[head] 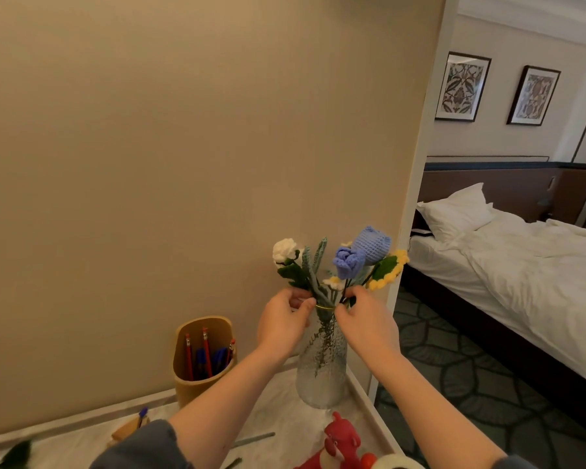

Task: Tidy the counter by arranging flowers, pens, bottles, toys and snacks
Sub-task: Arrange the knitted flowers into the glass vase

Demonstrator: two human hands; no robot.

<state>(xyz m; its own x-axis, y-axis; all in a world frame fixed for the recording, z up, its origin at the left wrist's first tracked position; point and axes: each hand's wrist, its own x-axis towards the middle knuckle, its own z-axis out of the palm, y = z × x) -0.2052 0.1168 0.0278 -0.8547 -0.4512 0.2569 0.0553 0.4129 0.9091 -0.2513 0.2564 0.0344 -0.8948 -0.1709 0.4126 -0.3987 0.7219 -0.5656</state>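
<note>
Two grips meet just above centre-bottom of the frame: left grip (281,321) pinches the stems from the left, right grip (366,323) pinches them from the right. Crocheted flowers (345,262) stand in the glass vase (322,374), long axis near vertical, heads up, fanned outward. Vase upright on the worktop (278,411), near its right edge. Pen holder (202,360) lower left of it; red toy (339,441) below.

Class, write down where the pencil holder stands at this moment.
In the head view, the tan pencil holder stands on the marble counter against the wall, just left of the glass vase holding the crochet flowers.
</note>
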